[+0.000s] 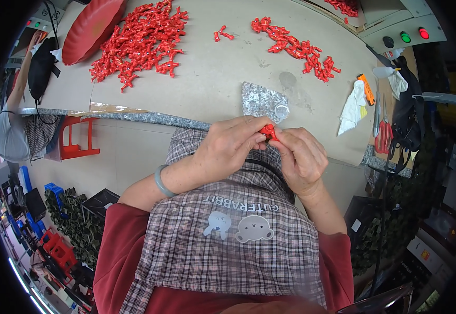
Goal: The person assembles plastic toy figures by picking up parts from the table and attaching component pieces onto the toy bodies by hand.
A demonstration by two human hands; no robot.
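Note:
Between my fingers is a small red plastic figure (268, 131), held just in front of the table's near edge. My left hand (227, 144) pinches it from one side, with a pale bangle on that wrist. Thumb and fingers of my right hand (302, 157) grip its other side. The fingertips cover much of the figure, so its details are hidden. Beyond my hands, a large heap of similar red figures (139, 39) lies at the far left. A looser row of red figures (296, 47) spreads at the far right, and a few red pieces (223, 34) lie between them.
A red scalloped tray (89, 31) tilts beside the heap. A mottled grey patch (259, 99) bears a small clear round piece (281, 111). To the right are a white cloth (352, 109), an orange box-like item (366, 89) and red-handled scissors (383, 137). Another person (13, 131) sits at far left.

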